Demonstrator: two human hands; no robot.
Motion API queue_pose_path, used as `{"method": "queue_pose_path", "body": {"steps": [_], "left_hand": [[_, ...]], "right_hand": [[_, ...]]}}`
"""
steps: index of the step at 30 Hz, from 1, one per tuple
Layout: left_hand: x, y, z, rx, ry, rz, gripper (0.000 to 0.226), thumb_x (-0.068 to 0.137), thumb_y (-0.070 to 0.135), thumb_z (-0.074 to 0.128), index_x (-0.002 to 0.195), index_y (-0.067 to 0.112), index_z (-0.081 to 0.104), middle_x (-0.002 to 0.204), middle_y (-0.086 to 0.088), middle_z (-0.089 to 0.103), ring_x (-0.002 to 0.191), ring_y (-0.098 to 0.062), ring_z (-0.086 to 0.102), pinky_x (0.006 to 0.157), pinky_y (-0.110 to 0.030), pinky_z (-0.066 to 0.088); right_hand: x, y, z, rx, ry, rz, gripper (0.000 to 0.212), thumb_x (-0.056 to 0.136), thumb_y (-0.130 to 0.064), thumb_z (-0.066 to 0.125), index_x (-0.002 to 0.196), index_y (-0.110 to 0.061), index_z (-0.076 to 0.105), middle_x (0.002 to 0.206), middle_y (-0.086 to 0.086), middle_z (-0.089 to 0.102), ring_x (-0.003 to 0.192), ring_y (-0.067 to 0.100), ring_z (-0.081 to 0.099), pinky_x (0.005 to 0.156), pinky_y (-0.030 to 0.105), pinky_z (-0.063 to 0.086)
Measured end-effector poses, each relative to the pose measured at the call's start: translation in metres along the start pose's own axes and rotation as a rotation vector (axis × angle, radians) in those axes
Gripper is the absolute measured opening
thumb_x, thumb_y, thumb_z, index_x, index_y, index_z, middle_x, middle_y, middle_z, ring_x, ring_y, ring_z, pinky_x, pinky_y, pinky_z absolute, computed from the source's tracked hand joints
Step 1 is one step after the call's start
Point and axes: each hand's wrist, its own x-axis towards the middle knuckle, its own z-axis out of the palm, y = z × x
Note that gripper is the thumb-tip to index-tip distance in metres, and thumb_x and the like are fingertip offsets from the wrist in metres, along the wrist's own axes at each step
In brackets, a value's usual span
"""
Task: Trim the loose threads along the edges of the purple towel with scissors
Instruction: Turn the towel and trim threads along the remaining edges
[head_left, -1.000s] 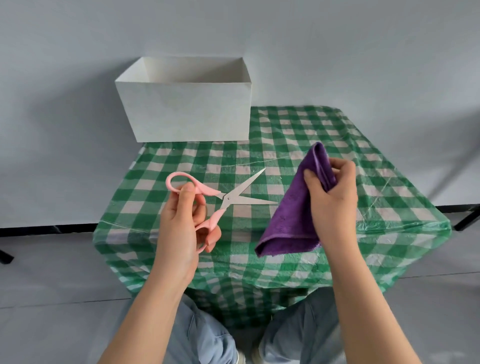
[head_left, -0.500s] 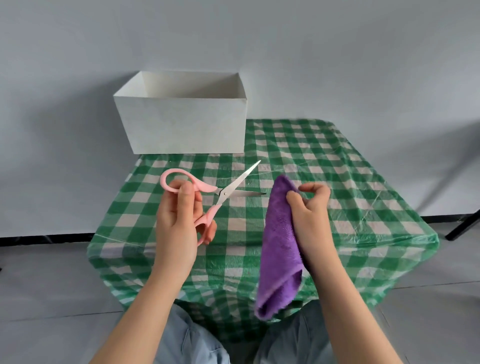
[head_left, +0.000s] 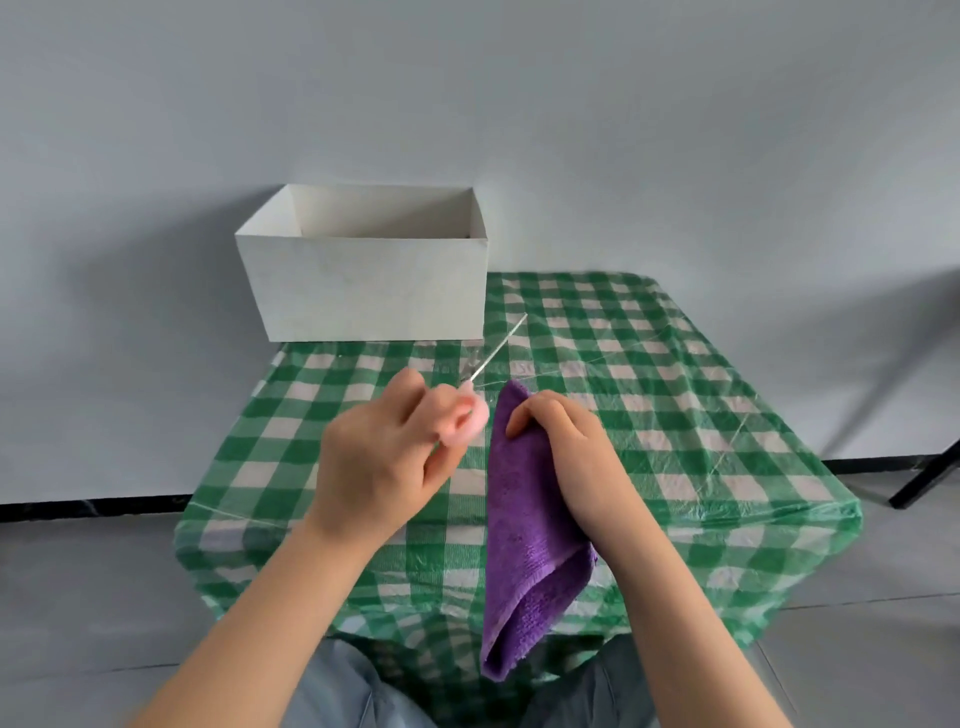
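Purple towel (head_left: 524, 540) hangs folded from the right hand (head_left: 566, 447), whose fingers pinch its upper edge above the counter (head_left: 675, 415). Just beside it, the left hand (head_left: 374, 457) grips the pink-handled scissors (head_left: 467, 415), blurred, blades pointing up and away toward a white open box (head_left: 363, 280) at the counter's far left corner. Green-checked cloth covers the counter; grey wall stands behind.

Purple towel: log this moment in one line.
left hand grips scissors | right hand holds purple towel hanging | no cut visible
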Motion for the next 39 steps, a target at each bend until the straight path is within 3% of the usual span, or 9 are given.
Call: {"method": "queue_pose_path", "body": {"steps": [4,8,10,16,22,24,28,34,39], "left_hand": [[0.006,-0.009,0.002,0.142,-0.011,0.270,0.015,0.099,0.027,0.045,0.094,0.013,0.046,0.061,-0.005,0.048,0.042,-0.012,0.037,0.042,-0.020,0.026],[0.009,-0.018,0.005,0.140,-0.087,0.414,0.019,0.099,0.029,0.047,0.092,0.011,0.047,0.064,-0.006,0.050,0.045,-0.013,0.042,0.039,-0.024,0.035],[0.010,-0.021,0.007,0.140,-0.120,0.449,0.020,0.099,0.029,0.045,0.090,0.011,0.047,0.065,-0.006,0.049,0.045,-0.014,0.043,0.039,-0.024,0.035],[0.009,-0.030,0.006,0.056,-0.269,0.366,0.036,0.095,0.046,0.047,0.087,0.011,0.045,0.075,-0.008,0.053,0.050,-0.013,0.043,0.037,-0.024,0.038],[-0.004,-0.032,0.000,-0.062,-0.359,-0.062,0.052,0.078,0.044,0.065,0.114,0.012,0.045,0.111,-0.005,0.049,0.076,-0.013,0.060,0.045,-0.023,0.049],[-0.012,-0.023,-0.002,-0.138,-0.304,-0.403,0.051,0.081,0.037,0.063,0.122,0.013,0.044,0.115,0.000,0.051,0.085,-0.009,0.061,0.055,-0.023,0.053],[-0.011,0.015,0.003,-0.931,-0.118,-1.369,0.030,0.094,0.044,0.047,0.113,0.024,0.057,0.114,0.002,0.062,0.099,-0.011,0.061,0.082,-0.034,0.049],[0.005,0.047,0.015,-1.099,0.339,-1.573,0.028,0.096,0.041,0.045,0.090,0.022,0.064,0.092,-0.002,0.070,0.093,-0.021,0.067,0.084,-0.038,0.053],[0.011,0.048,0.017,-1.009,0.381,-1.502,0.028,0.099,0.036,0.041,0.091,0.016,0.059,0.076,0.001,0.067,0.068,-0.010,0.066,0.057,-0.018,0.051]], "right_hand": [[-0.003,-0.010,-0.003,0.113,-0.094,0.051,0.052,0.100,-0.045,0.041,0.076,-0.008,0.070,0.078,-0.009,0.068,0.079,0.002,0.057,0.080,0.016,0.041],[-0.010,-0.016,-0.004,0.116,-0.246,0.059,0.042,0.096,-0.047,0.050,0.083,-0.011,0.067,0.080,0.000,0.066,0.076,0.006,0.056,0.078,0.020,0.043],[-0.011,-0.013,-0.002,0.112,-0.259,0.037,0.031,0.094,-0.042,0.056,0.079,-0.015,0.062,0.076,0.000,0.058,0.074,0.010,0.050,0.074,0.025,0.039],[-0.009,0.002,0.003,0.113,-0.256,0.015,0.024,0.097,-0.029,0.057,0.077,-0.017,0.065,0.073,-0.013,0.067,0.071,-0.002,0.057,0.072,0.011,0.041],[-0.006,0.016,0.010,0.103,-0.167,0.041,0.021,0.094,-0.032,0.061,0.081,-0.016,0.063,0.076,-0.006,0.062,0.072,0.006,0.054,0.075,0.026,0.042],[-0.006,0.018,0.010,0.122,-0.133,0.039,0.022,0.094,-0.033,0.060,0.083,-0.015,0.063,0.075,-0.008,0.062,0.071,0.005,0.055,0.074,0.024,0.043],[-0.010,0.018,0.020,0.116,-0.054,-0.035,0.020,0.095,-0.029,0.061,0.077,-0.021,0.058,0.068,-0.017,0.060,0.067,0.000,0.053,0.066,0.014,0.041],[-0.025,0.020,0.044,0.085,-0.005,-0.156,0.015,0.094,-0.027,0.062,0.081,-0.022,0.058,0.075,-0.016,0.063,0.075,0.001,0.057,0.071,0.016,0.042],[-0.028,0.023,0.045,0.038,0.018,-0.206,0.013,0.094,-0.029,0.062,0.085,-0.021,0.058,0.084,-0.008,0.065,0.083,0.010,0.059,0.076,0.026,0.046]]}}
